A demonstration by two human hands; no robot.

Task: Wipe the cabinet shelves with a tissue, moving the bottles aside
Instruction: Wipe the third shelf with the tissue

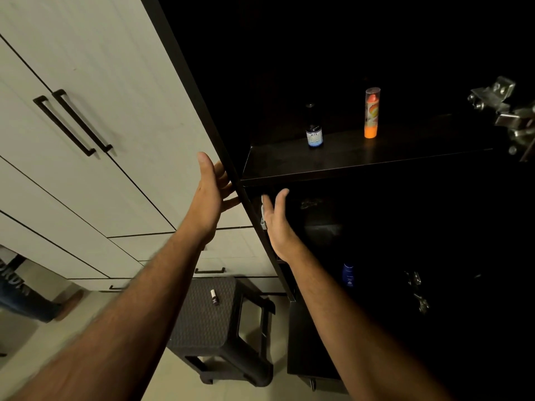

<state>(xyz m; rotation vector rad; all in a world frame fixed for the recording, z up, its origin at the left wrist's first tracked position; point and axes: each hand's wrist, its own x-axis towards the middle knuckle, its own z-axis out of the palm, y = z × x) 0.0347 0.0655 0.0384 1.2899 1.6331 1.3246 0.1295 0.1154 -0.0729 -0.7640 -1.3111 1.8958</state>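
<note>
Two bottles are seen on the dark shelf [362, 160] above and beyond the right hand [276, 219]: a small dark bottle [314, 134] with a blue label and a tall orange spray can [371, 112], standing well apart. A blue bottle [348, 274] is dimly seen lower down. The left hand [210, 192] is laid with relaxed fingers against the cabinet's side panel [202, 91]; the right is held open, empty, just inside it. A stool [215, 328] is placed below. No tissue is visible. Bare shelf is left around both bottles.
</note>
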